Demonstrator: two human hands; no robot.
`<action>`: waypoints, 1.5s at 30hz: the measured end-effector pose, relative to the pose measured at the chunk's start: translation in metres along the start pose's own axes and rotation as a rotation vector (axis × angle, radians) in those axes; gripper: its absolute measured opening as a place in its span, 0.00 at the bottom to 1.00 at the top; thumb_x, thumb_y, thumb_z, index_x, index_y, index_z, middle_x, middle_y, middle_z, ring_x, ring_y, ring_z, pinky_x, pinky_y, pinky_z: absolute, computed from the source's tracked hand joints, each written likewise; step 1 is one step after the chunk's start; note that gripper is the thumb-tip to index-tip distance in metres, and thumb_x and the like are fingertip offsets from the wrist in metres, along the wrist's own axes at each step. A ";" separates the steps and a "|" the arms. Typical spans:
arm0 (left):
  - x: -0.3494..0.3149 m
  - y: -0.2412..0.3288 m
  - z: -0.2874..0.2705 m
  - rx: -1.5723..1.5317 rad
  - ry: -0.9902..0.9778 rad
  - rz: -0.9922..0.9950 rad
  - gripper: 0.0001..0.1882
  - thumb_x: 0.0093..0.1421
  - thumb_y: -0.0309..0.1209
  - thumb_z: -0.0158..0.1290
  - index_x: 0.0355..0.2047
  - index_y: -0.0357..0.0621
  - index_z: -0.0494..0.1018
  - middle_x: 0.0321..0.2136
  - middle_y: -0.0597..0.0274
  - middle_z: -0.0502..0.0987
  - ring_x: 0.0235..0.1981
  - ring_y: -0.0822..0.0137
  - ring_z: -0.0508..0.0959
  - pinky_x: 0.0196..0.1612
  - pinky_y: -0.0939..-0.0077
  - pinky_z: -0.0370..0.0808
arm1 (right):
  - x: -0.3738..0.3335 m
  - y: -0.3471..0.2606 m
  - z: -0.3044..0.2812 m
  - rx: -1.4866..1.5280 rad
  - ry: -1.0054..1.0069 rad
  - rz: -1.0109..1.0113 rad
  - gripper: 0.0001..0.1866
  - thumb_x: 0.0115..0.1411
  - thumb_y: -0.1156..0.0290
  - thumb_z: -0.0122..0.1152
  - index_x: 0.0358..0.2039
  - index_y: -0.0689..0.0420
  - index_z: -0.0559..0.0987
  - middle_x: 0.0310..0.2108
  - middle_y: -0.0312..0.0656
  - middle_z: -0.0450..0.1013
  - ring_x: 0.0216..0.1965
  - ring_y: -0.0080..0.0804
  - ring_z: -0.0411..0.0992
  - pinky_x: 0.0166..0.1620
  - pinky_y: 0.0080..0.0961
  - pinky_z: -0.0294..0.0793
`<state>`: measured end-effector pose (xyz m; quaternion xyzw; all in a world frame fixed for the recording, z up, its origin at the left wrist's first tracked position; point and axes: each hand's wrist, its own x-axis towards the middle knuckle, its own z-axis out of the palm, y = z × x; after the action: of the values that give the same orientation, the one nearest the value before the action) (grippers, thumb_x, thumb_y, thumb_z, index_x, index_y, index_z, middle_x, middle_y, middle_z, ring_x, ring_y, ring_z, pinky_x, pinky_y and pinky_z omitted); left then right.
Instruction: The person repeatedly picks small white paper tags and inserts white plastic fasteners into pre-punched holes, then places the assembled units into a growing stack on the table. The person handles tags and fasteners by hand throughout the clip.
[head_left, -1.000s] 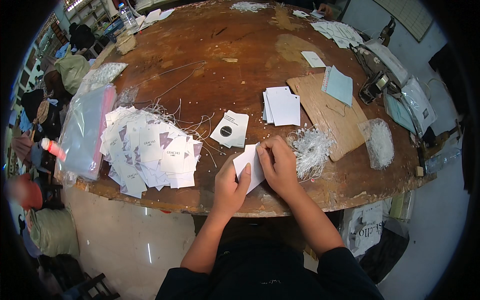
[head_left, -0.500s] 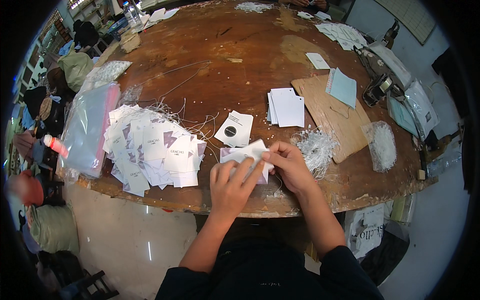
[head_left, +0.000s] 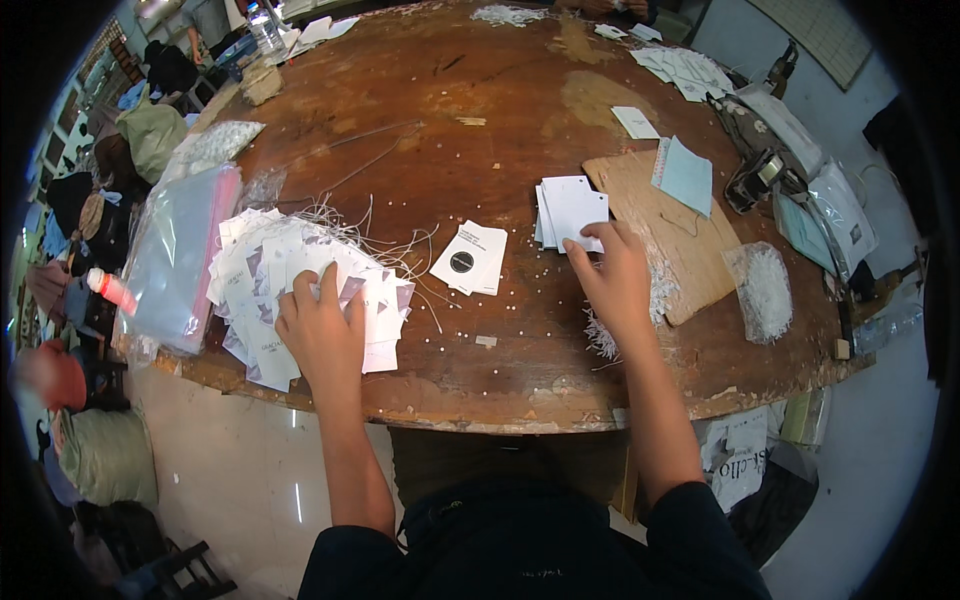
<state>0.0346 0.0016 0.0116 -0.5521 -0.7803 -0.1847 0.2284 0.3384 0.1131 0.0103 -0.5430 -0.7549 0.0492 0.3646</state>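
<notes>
My left hand [head_left: 325,330] rests on a heap of printed hang tags [head_left: 248,285] at the left, fingers spread over the top cards. White strings [head_left: 335,218] fan out from the heap's far side. On the right, my right hand [head_left: 617,285] touches the near edge of a stack of white punched cards [head_left: 574,205], thumb and fingers apart. Between the hands lies a small stack of white cards with a black circle [head_left: 484,255]. A bundle of white tag strings [head_left: 602,336] is partly hidden under my right hand and wrist.
Clear plastic bags [head_left: 185,255] lie left of the heap, with a red-and-white bottle [head_left: 112,291] on them. A brown board [head_left: 650,225] carries a pale blue pad [head_left: 684,176]. Beside it sits a bag of white strings [head_left: 765,295]. Another person's hand shows at the far edge.
Both hands have parted from the card they held at the middle front. The left went to the tag heap, the right to the white cards. The card and the tag beneath have left that spot.
</notes>
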 end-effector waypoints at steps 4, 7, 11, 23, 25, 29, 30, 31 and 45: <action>0.009 0.036 0.006 -0.247 -0.006 0.102 0.27 0.56 0.48 0.62 0.52 0.46 0.76 0.49 0.58 0.73 0.51 0.56 0.71 0.50 0.55 0.68 | 0.006 0.009 0.013 -0.261 0.019 0.052 0.25 0.53 0.51 0.70 0.42 0.60 0.80 0.48 0.51 0.72 0.48 0.49 0.71 0.46 0.43 0.71; 0.014 0.069 0.017 -0.365 -0.182 0.171 0.27 0.56 0.47 0.62 0.50 0.41 0.77 0.49 0.55 0.74 0.50 0.54 0.73 0.50 0.56 0.71 | 0.000 0.012 0.023 -0.297 -0.016 0.083 0.29 0.51 0.48 0.71 0.43 0.59 0.80 0.50 0.52 0.71 0.50 0.51 0.69 0.48 0.47 0.70; 0.018 0.091 0.030 -0.357 -0.317 0.199 0.27 0.57 0.46 0.61 0.48 0.36 0.77 0.48 0.52 0.76 0.47 0.50 0.75 0.49 0.58 0.75 | -0.004 0.017 0.030 -0.305 -0.021 0.079 0.31 0.50 0.46 0.71 0.44 0.59 0.80 0.51 0.53 0.70 0.51 0.51 0.69 0.48 0.49 0.69; 0.019 0.095 0.029 -0.403 -0.245 0.127 0.23 0.54 0.38 0.64 0.47 0.37 0.77 0.36 0.54 0.76 0.40 0.52 0.78 0.41 0.61 0.77 | -0.006 0.014 0.027 -0.211 0.038 0.036 0.22 0.54 0.60 0.69 0.45 0.61 0.80 0.50 0.54 0.72 0.50 0.53 0.69 0.51 0.45 0.69; 0.021 0.093 0.030 -0.533 -0.224 0.082 0.22 0.54 0.34 0.64 0.47 0.37 0.76 0.35 0.56 0.76 0.41 0.54 0.78 0.40 0.62 0.78 | -0.006 0.014 0.026 -0.196 0.058 0.032 0.22 0.54 0.61 0.69 0.45 0.60 0.80 0.51 0.55 0.71 0.51 0.53 0.68 0.52 0.44 0.68; 0.024 0.084 0.031 -0.968 -0.387 -0.062 0.18 0.60 0.28 0.59 0.49 0.36 0.74 0.41 0.57 0.77 0.43 0.61 0.79 0.42 0.66 0.78 | -0.006 0.014 0.023 -0.105 0.149 -0.028 0.21 0.54 0.60 0.68 0.45 0.58 0.81 0.52 0.54 0.70 0.50 0.50 0.68 0.52 0.45 0.67; 0.022 0.083 0.030 -1.147 -0.456 -0.173 0.18 0.61 0.28 0.58 0.50 0.36 0.73 0.42 0.57 0.77 0.43 0.63 0.79 0.41 0.68 0.78 | -0.006 0.014 0.022 -0.086 0.152 -0.037 0.21 0.54 0.60 0.68 0.45 0.58 0.81 0.52 0.54 0.70 0.50 0.51 0.67 0.52 0.44 0.66; 0.019 0.083 0.028 -1.325 -0.523 -0.285 0.17 0.63 0.28 0.56 0.52 0.36 0.71 0.44 0.57 0.77 0.43 0.66 0.79 0.41 0.70 0.78 | -0.007 0.014 0.022 -0.066 0.161 -0.049 0.20 0.54 0.60 0.68 0.44 0.58 0.82 0.53 0.54 0.70 0.51 0.51 0.67 0.52 0.44 0.66; -0.011 0.086 0.011 -1.886 -0.660 -0.681 0.20 0.67 0.26 0.49 0.58 0.40 0.60 0.48 0.57 0.74 0.45 0.69 0.78 0.39 0.73 0.82 | -0.005 0.010 0.020 0.034 0.117 0.044 0.19 0.53 0.62 0.70 0.44 0.57 0.82 0.52 0.54 0.69 0.52 0.52 0.67 0.54 0.44 0.67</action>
<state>0.1178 0.0270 -0.0005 -0.2807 -0.4581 -0.6115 -0.5809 0.3354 0.1191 -0.0113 -0.5552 -0.7192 0.0384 0.4160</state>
